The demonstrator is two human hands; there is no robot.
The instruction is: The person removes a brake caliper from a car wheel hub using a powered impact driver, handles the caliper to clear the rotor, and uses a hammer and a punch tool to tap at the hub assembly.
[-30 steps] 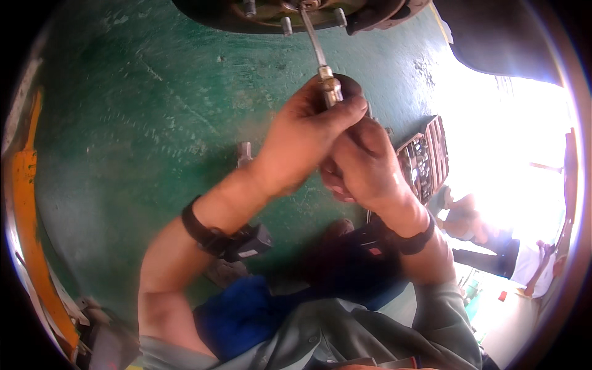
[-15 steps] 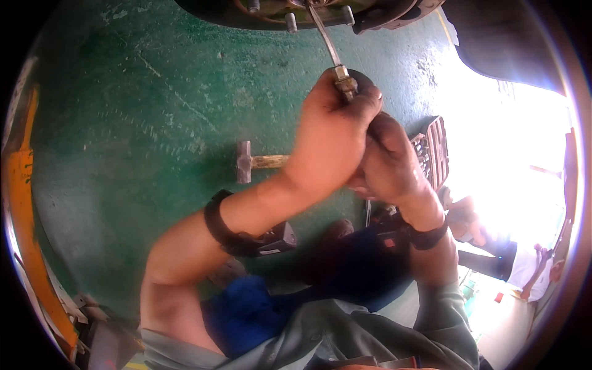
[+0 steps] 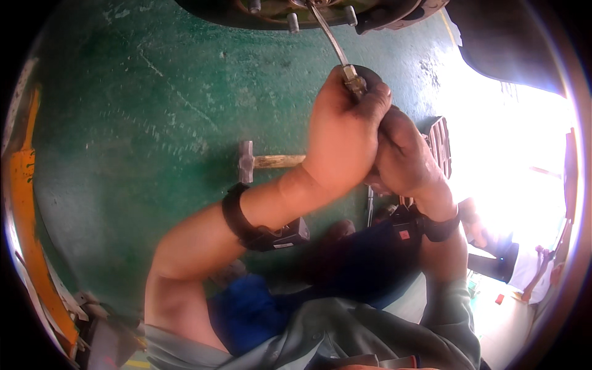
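Note:
My left hand (image 3: pixel 345 132) is closed around a slim, metal-shafted tool (image 3: pixel 332 42), like a screwdriver or pry bar, with a hex collar just above the thumb. The tool slants up and left, its far end meeting the middle of a round hub (image 3: pixel 240 13) with protruding studs (image 3: pixel 293 23) at the top edge. Pressed against the left hand from below and right, my right hand (image 3: pixel 404 154) is closed too, in line with the tool. The handle itself is hidden inside both hands.
A wooden-handled hammer (image 3: pixel 246 161) lies on the green floor (image 3: pixel 154 111), left of my forearm. Beyond my right hand stands an opened tool case (image 3: pixel 439 145). An orange metal frame (image 3: pixel 23 179) runs along the left side. Another person (image 3: pixel 536 274) shows at lower right.
Both hands and the handle end of the tool have shifted slightly right and down. The tool's far end still meets the hub, and both grips look the same.

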